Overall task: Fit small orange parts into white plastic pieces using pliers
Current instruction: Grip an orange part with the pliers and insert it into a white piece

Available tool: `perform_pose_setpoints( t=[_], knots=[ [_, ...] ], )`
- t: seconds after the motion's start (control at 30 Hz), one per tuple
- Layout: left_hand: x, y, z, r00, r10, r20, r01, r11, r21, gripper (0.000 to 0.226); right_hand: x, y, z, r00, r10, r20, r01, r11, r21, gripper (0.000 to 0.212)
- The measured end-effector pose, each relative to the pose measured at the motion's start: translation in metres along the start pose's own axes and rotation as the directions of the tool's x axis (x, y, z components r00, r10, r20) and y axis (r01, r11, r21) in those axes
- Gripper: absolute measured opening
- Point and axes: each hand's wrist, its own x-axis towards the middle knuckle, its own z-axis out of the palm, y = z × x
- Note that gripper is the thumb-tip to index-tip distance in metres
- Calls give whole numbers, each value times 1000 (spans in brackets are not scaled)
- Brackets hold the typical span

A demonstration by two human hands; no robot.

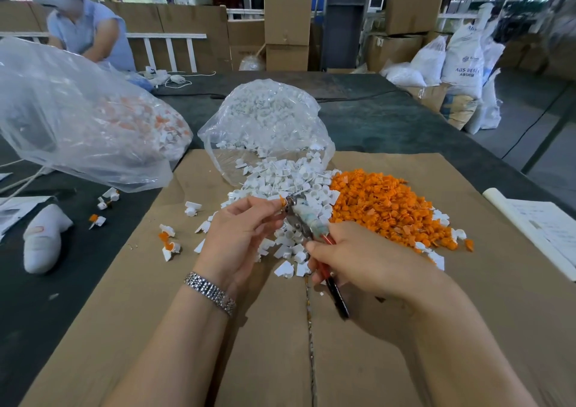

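Centrally, just above mid-frame, the left hand [241,229] is pinching a small orange part [282,201] at its fingertips, the fingers curling toward the pliers [304,219]. The right hand [352,263] is gripping the pliers by their red and black handles, and the metal nose is pointing up and left, meeting the orange part. Whether a white piece is also sitting in the left fingers cannot be told.

Behind the hands, a heap of white pieces [280,185] is spilling from an open clear bag [265,119] onto a sheet of cardboard [156,297]. To the right of it, and touching it, a heap of orange parts [383,207] is lying on the same sheet. Left of the hands, a few fitted pieces [170,243], white with orange, are lying scattered near the cardboard's edge.

At the upper left, a larger bag [78,119] is holding mixed white and orange pieces. A metal watch band [210,292] is circling the left wrist. At the far upper left, another person [90,32] is sitting at the dark table [389,122]. At the right edge, a paper sheet [545,229] is lying partly on the cardboard.
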Motion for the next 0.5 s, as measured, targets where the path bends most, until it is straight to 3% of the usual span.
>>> perform_pose_setpoints(
  t=[0.07, 0.27, 0.5],
  knots=[
    [-1, 0, 0, 1000, -8, 2, 8, 1000, -24, 13, -1, 0, 0, 1000, -17, -5, 17, 1000, -2, 28],
    [0, 3, -1, 999, -41, -18, 41, 999, 12, 5, -7, -1, 1, 1000, -25, 3, 25, 999, -33, 28],
    [2, 5, -3, 997, -73, -11, 73, 996, 55, 20, -5, 5, 4, 999, -38, -18, 35, 988, -152, 31]
  ],
)
